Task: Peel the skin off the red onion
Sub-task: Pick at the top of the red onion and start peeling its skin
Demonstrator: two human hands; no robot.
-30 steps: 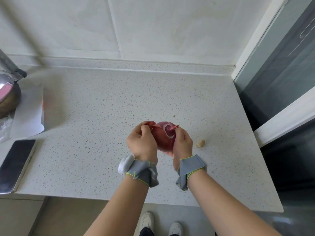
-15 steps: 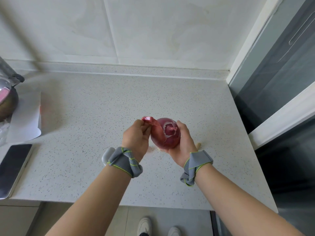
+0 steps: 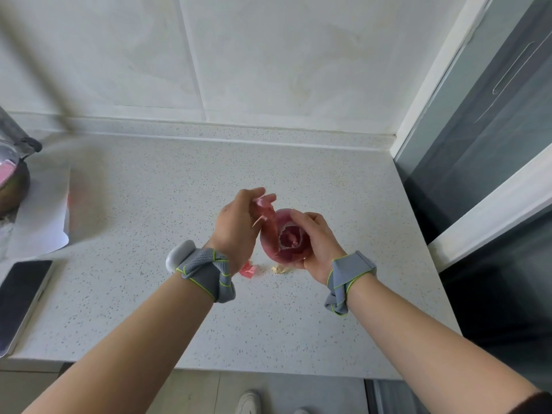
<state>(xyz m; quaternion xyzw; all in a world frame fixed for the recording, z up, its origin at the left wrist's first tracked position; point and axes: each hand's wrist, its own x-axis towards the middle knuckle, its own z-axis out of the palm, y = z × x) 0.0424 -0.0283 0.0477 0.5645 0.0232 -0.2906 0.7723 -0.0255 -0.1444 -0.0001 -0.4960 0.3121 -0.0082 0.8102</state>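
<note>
The round, glossy red onion (image 3: 285, 239) is being held in the air just above the front part of the pale speckled stone worktop (image 3: 179, 189), cupped from the right and below by the right hand (image 3: 316, 243), whose fingers are being curled round its far side. A thin, curling strip of reddish papery skin (image 3: 264, 209) is being pinched between the thumb and fingertips of the left hand (image 3: 239, 225) and is being drawn up and away from the bulb's left side.

The bulb is judged to be firm, fairly light and smooth, so it is likely to be slippery where the skin is already off; a broad cupping hold round its body is best kept. The skin is judged to be dry, brittle and easily torn, so it is best taken close to where it is lifting from the bulb, not at its tip.

A small pink scrap of skin (image 3: 248, 269) and a pale beige fragment (image 3: 279, 269) are lying on the worktop below the hands. At the left edge a dark smartphone (image 3: 21, 297), a white sheet of paper (image 3: 41, 219) and part of a metal pot (image 3: 12, 180) are being seen. Pale wall tiles (image 3: 268, 55) are standing behind, and a grey-framed glass door (image 3: 493, 121) is closing the right side.
</note>
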